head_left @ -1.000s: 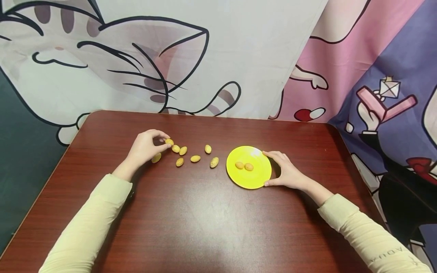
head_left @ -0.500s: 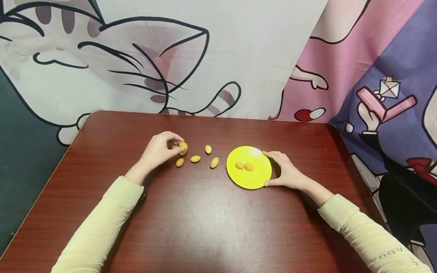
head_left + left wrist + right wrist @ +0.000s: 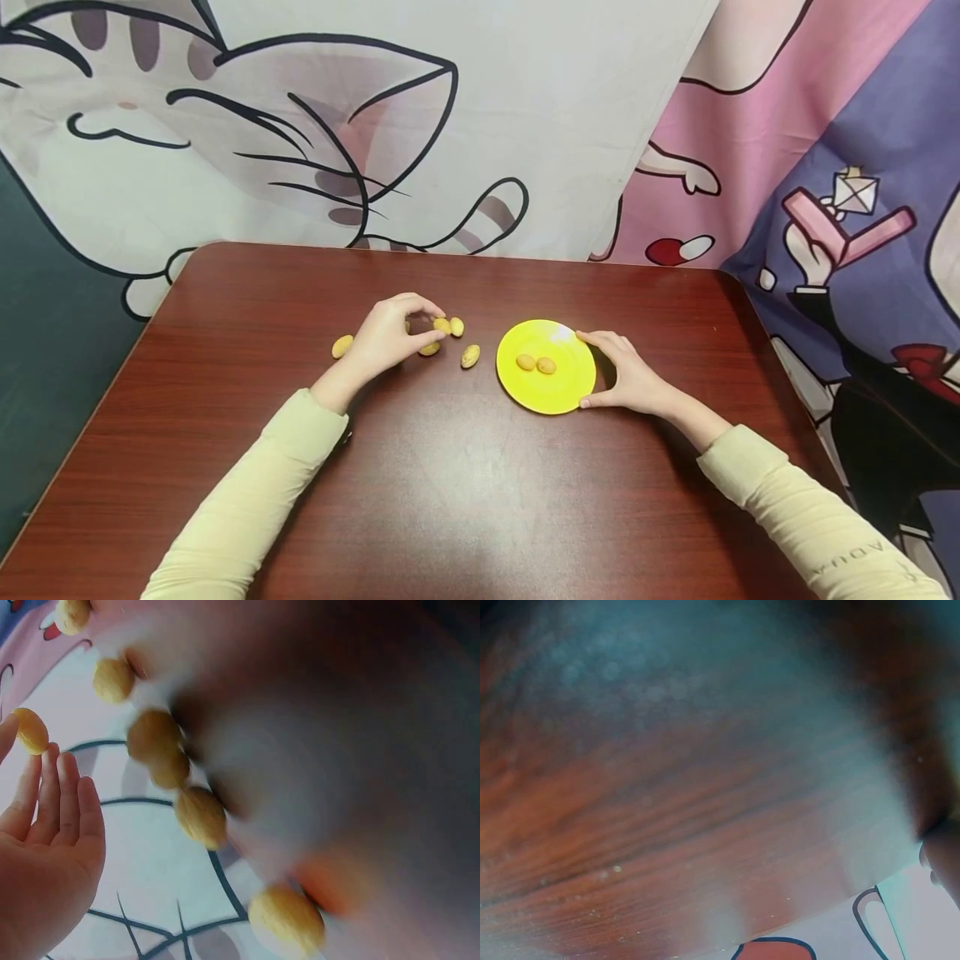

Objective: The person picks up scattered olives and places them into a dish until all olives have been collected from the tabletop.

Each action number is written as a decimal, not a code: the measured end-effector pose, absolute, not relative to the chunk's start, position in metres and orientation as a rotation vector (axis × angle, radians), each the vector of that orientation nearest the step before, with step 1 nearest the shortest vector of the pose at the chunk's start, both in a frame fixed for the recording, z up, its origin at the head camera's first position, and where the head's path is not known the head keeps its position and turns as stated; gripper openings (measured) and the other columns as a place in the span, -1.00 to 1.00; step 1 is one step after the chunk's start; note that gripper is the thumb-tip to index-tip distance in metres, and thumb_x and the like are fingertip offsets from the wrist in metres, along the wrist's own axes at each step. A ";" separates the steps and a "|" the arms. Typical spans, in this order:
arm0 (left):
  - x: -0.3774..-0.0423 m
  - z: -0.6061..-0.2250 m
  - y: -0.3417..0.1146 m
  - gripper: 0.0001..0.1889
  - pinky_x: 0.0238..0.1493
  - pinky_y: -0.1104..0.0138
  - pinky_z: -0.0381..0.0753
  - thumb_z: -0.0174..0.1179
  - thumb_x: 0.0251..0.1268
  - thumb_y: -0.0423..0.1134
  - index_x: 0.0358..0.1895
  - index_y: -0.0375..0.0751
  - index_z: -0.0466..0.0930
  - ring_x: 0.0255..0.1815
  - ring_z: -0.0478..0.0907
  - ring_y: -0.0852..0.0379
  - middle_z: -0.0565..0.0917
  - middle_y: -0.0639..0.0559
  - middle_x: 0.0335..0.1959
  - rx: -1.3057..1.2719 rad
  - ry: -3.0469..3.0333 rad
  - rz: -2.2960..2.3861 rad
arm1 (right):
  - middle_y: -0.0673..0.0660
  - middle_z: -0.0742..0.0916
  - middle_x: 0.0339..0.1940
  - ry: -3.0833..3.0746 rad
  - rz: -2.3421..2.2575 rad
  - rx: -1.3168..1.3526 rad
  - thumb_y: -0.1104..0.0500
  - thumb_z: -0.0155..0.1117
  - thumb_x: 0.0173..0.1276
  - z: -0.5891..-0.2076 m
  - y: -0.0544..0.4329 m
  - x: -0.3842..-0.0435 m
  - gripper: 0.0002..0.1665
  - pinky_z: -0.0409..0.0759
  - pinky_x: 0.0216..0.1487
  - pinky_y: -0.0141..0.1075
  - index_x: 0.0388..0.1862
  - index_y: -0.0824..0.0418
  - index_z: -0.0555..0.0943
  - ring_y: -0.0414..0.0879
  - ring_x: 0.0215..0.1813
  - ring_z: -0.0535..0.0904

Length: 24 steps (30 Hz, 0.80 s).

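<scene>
Right of centre, 2 yellow ovals [image 3: 546,366] lie on a yellow plate [image 3: 542,393] the right hand [image 3: 633,377] grips. Farther left, the left hand [image 3: 385,335] pinches 1 more oval [image 3: 442,326]; loose ovals [image 3: 470,357] remain on the table [image 3: 450,508].

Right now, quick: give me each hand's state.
Left hand: closed, pinching a small yellow oval piece.
Right hand: holding the yellow plate by its rim.

Behind the brown table [image 3: 465,508], a white cloth [image 3: 585,108] is seen, where a large cat [image 3: 225,179] is printed; to its right, pink cloth [image 3: 795,117] and purple cloth [image 3: 877,283] are seen.
</scene>
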<state>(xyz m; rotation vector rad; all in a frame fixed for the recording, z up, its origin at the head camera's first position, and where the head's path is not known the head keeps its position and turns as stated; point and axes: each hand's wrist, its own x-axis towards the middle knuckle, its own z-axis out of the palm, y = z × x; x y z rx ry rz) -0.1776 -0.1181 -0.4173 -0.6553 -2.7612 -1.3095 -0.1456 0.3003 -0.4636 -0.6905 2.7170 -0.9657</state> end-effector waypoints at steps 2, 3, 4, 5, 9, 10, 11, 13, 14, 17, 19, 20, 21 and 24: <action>-0.176 -0.417 -0.112 -0.76 0.12 0.04 0.71 0.53 0.26 -0.29 -0.03 -0.20 0.80 0.01 0.72 -0.04 0.78 -0.09 -0.03 -0.673 -2.764 -1.324 | 0.32 0.47 0.47 2.713 -0.968 -0.691 0.02 0.82 -0.08 -0.463 0.299 -0.146 0.32 0.30 0.45 0.31 0.63 0.25 0.32 0.28 0.50 0.26; -0.176 -0.417 -0.109 -0.76 0.13 0.04 0.71 0.53 0.27 -0.30 -0.03 -0.19 0.80 0.01 0.72 -0.04 0.78 -0.08 -0.03 -0.686 -2.761 -1.339 | 0.32 0.47 0.47 2.712 -0.969 -0.691 0.03 0.81 -0.08 -0.462 0.299 -0.146 0.32 0.30 0.45 0.32 0.63 0.25 0.31 0.28 0.50 0.26; -0.175 -0.417 -0.105 -0.76 0.15 0.05 0.71 0.53 0.26 -0.30 -0.03 -0.18 0.80 0.02 0.72 -0.04 0.78 -0.07 -0.03 -0.696 -2.759 -1.352 | 0.32 0.47 0.47 2.711 -0.968 -0.692 0.02 0.81 -0.07 -0.462 0.299 -0.146 0.31 0.31 0.45 0.32 0.63 0.25 0.31 0.28 0.50 0.26; -0.175 -0.416 -0.102 -0.76 0.15 0.04 0.71 0.53 0.26 -0.30 -0.03 -0.19 0.80 0.01 0.72 -0.06 0.78 -0.07 -0.04 -0.709 -2.754 -1.365 | 0.33 0.47 0.47 2.712 -0.965 -0.694 0.02 0.81 -0.07 -0.461 0.298 -0.146 0.31 0.31 0.44 0.32 0.63 0.25 0.31 0.28 0.49 0.26; -0.175 -0.418 -0.088 -0.76 0.09 0.00 0.73 0.54 0.24 -0.33 -0.05 -0.22 0.80 -0.04 0.71 -0.14 0.78 -0.08 -0.11 -0.780 -2.723 -1.396 | 0.34 0.47 0.46 2.712 -0.968 -0.693 0.04 0.81 -0.08 -0.460 0.298 -0.147 0.31 0.31 0.44 0.32 0.63 0.27 0.31 0.29 0.49 0.26; -0.175 -0.418 -0.084 -0.77 0.08 -0.01 0.73 0.54 0.24 -0.33 -0.05 -0.23 0.80 -0.05 0.72 -0.15 0.78 -0.08 -0.12 -0.798 -2.719 -1.400 | 0.33 0.47 0.46 2.712 -0.966 -0.694 0.04 0.81 -0.07 -0.461 0.298 -0.147 0.31 0.31 0.44 0.32 0.63 0.27 0.31 0.29 0.49 0.26; -0.175 -0.418 -0.081 -0.77 0.08 -0.01 0.74 0.54 0.24 -0.33 -0.06 -0.23 0.80 -0.06 0.71 -0.15 0.79 -0.08 -0.12 -0.817 -2.718 -1.399 | 0.33 0.47 0.47 2.711 -0.966 -0.694 0.04 0.81 -0.08 -0.461 0.298 -0.147 0.32 0.31 0.45 0.31 0.63 0.27 0.31 0.28 0.49 0.26; -0.174 -0.418 -0.074 -0.77 0.08 0.01 0.75 0.53 0.24 -0.32 -0.06 -0.22 0.80 -0.06 0.72 -0.13 0.79 -0.07 -0.11 -0.848 -2.724 -1.388 | 0.33 0.47 0.47 2.709 -0.969 -0.692 0.05 0.82 -0.08 -0.461 0.298 -0.147 0.32 0.30 0.45 0.30 0.63 0.27 0.31 0.28 0.50 0.25; -0.174 -0.418 -0.071 -0.77 0.09 0.01 0.75 0.53 0.25 -0.31 -0.05 -0.21 0.80 -0.05 0.72 -0.13 0.80 -0.07 -0.09 -0.860 -2.728 -1.382 | 0.32 0.47 0.47 2.707 -0.970 -0.692 0.05 0.82 -0.08 -0.461 0.298 -0.147 0.32 0.30 0.45 0.30 0.63 0.27 0.31 0.27 0.50 0.25; -0.172 -0.416 -0.062 -0.75 0.14 0.04 0.75 0.54 0.25 -0.29 -0.04 -0.20 0.79 -0.01 0.73 -0.08 0.80 -0.06 -0.07 -0.898 -2.743 -1.354 | 0.32 0.47 0.47 2.703 -0.974 -0.691 0.04 0.82 -0.08 -0.462 0.298 -0.147 0.32 0.30 0.45 0.30 0.63 0.26 0.31 0.27 0.50 0.25; -0.171 -0.416 -0.057 -0.74 0.13 0.07 0.75 0.54 0.25 -0.28 -0.02 -0.19 0.79 0.00 0.74 -0.05 0.80 -0.05 -0.06 -0.920 -2.760 -1.334 | 0.31 0.47 0.47 2.703 -0.977 -0.687 0.04 0.82 -0.08 -0.463 0.298 -0.146 0.32 0.30 0.45 0.30 0.63 0.25 0.31 0.27 0.50 0.25; -0.170 -0.416 -0.054 -0.73 0.12 0.09 0.75 0.55 0.25 -0.27 -0.02 -0.19 0.79 0.00 0.74 -0.02 0.80 -0.04 -0.05 -0.937 -2.766 -1.322 | 0.32 0.47 0.47 2.704 -0.976 -0.687 0.04 0.82 -0.09 -0.463 0.299 -0.146 0.32 0.30 0.44 0.30 0.63 0.25 0.31 0.27 0.50 0.25; -0.170 -0.416 -0.051 -0.73 0.11 0.12 0.75 0.55 0.25 -0.26 -0.01 -0.18 0.79 0.00 0.74 0.00 0.79 -0.03 -0.05 -0.953 -2.775 -1.306 | 0.32 0.47 0.47 2.706 -0.976 -0.688 0.05 0.82 -0.09 -0.463 0.299 -0.146 0.32 0.30 0.44 0.29 0.63 0.25 0.31 0.27 0.49 0.25; -0.171 -0.417 -0.042 -0.71 0.13 0.16 0.73 0.55 0.26 -0.25 0.01 -0.17 0.79 0.02 0.73 0.05 0.79 -0.01 -0.03 -1.004 -2.798 -1.237 | 0.32 0.48 0.46 2.712 -0.978 -0.698 0.05 0.83 -0.10 -0.464 0.299 -0.146 0.32 0.30 0.43 0.29 0.62 0.26 0.32 0.27 0.49 0.26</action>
